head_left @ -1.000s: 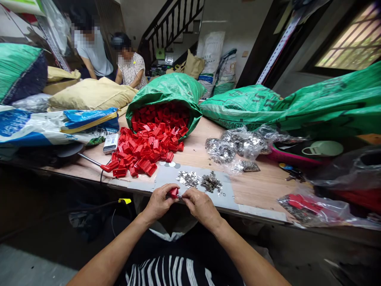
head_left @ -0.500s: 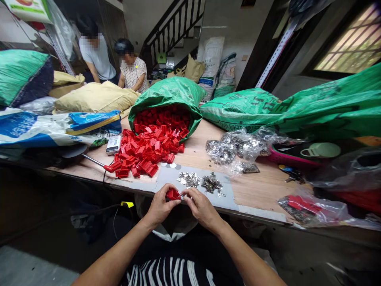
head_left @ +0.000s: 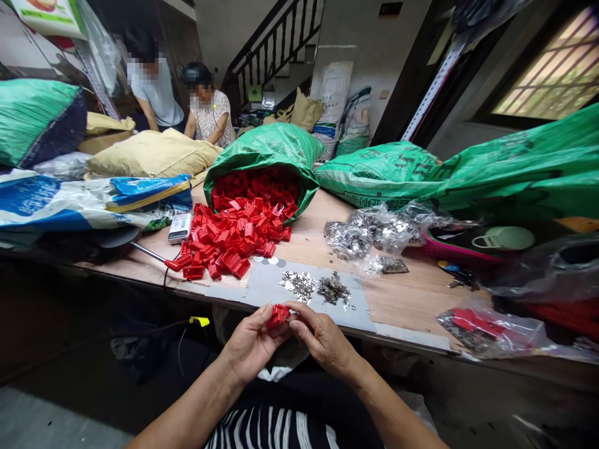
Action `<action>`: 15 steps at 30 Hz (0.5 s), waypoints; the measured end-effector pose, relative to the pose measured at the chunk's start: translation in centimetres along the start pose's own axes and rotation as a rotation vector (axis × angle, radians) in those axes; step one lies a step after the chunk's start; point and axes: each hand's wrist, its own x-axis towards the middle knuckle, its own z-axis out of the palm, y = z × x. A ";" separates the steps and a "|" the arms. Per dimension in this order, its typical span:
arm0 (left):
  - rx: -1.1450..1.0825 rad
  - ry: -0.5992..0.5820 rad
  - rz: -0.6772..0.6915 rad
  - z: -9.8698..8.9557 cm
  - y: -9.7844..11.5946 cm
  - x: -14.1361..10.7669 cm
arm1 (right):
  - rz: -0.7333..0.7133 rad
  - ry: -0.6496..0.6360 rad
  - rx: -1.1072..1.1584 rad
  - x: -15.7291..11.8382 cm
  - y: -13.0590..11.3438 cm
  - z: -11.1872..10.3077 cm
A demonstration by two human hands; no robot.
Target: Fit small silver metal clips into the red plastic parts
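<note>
My left hand (head_left: 253, 343) holds a small red plastic part (head_left: 279, 314) just off the table's front edge, its palm turned partly up. At the part's right side is my right hand (head_left: 322, 337), its index finger and thumb closed against it. Whether a small metal piece sits between those fingertips is hidden. Beyond the hands, on a grey sheet (head_left: 262, 290), lie a heap of shiny flat metal pieces (head_left: 298, 285) and a darker heap of small metal pieces (head_left: 333, 288). More red plastic parts (head_left: 229, 234) spill in a pile from an open green sack (head_left: 276, 140).
Clear bags of metal pieces (head_left: 349, 239) lie right of centre, beside a pink basket (head_left: 468, 255) with a pale cup lid (head_left: 508, 238). Left stand a white device (head_left: 179, 227) and a blue-white sack (head_left: 56, 202). Two people (head_left: 210, 115) work behind the sacks.
My left hand has rolled palm-up, turning the red plastic part. The right index finger has moved over onto it; the thin silvery bit seen between the hands earlier no longer shows.
</note>
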 end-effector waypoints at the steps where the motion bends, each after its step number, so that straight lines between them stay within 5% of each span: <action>1: -0.009 0.003 -0.001 0.1 -0.1 -0.1 | -0.007 0.011 -0.008 0.0 0.0 0.0; 11: 0.017 -0.051 0.010 0.2 -0.6 -0.1 | -0.060 0.121 0.061 0.2 1.1 1.0; 15: 0.191 -0.098 0.057 -0.5 -0.7 -0.3 | -0.031 0.113 0.075 0.2 1.8 1.2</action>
